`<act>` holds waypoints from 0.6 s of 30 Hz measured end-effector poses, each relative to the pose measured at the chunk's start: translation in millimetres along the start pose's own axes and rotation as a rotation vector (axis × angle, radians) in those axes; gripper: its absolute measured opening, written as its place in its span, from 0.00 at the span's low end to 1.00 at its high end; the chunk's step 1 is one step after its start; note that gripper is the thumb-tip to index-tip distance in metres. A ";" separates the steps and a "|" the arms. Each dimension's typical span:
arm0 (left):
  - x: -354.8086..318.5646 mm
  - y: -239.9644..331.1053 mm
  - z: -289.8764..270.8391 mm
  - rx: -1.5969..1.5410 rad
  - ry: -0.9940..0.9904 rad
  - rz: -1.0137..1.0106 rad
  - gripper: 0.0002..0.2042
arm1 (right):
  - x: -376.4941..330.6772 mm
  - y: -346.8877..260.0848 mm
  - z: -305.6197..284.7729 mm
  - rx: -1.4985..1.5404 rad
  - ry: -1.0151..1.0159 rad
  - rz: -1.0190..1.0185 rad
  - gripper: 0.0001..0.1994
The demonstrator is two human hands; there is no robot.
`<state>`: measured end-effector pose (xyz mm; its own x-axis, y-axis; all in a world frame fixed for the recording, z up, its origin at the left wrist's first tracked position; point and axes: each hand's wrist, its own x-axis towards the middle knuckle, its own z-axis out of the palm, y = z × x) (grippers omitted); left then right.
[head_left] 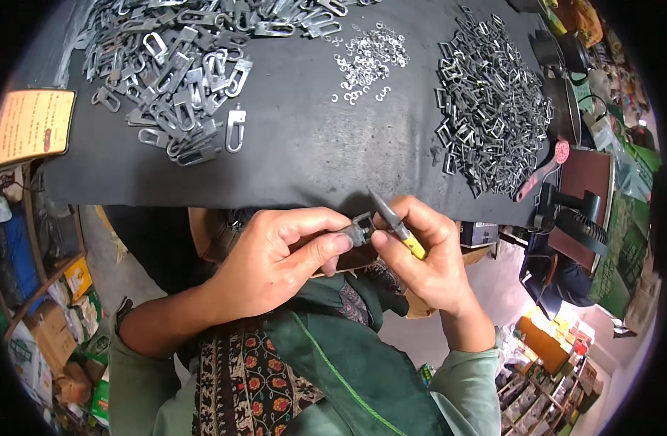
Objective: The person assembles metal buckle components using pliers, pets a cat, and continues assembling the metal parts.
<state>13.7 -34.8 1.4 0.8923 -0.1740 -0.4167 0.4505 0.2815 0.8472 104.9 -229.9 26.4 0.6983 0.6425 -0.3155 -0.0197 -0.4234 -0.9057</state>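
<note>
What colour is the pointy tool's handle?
The tool handle is yellow where it shows, best seen in the head view.

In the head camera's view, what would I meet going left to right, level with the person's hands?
Blue object at the left-side shelving, left hand, small grey metal piece in its fingertips, right hand, dark boxy object just below the table edge, black fan.

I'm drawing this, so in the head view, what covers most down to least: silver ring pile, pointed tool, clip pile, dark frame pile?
Largest: clip pile
Dark frame pile
Silver ring pile
Smallest: pointed tool, in the right hand
</note>
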 end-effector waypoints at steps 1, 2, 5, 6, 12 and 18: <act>-0.6 -1.1 -0.6 -0.002 0.002 0.001 0.08 | 0.3 -3.8 -1.5 -0.014 -0.026 0.037 0.03; -0.4 -3.8 -0.7 0.015 0.006 0.021 0.08 | 1.9 -9.4 -3.1 -0.016 -0.027 0.038 0.03; -0.6 -13.9 2.1 0.008 0.037 0.080 0.08 | 7.4 -18.8 -7.9 -0.020 -0.164 0.237 0.03; -0.8 -16.9 3.4 -0.016 0.068 0.113 0.08 | 7.8 -13.4 -8.3 -0.018 -0.125 0.202 0.03; -3.1 -8.6 -0.5 -0.070 0.023 0.058 0.09 | 4.7 -9.3 -9.8 -0.021 -0.077 0.077 0.04; 0.9 -5.5 -12.0 -0.093 -0.135 -0.036 0.08 | 7.1 -3.0 -6.7 -0.124 -0.114 -0.148 0.05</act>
<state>12.4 -25.2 -7.5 0.8661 -0.3092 -0.3927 0.4885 0.3577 0.7959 114.6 -228.4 28.8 0.6012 0.7688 -0.2179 0.1705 -0.3899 -0.9049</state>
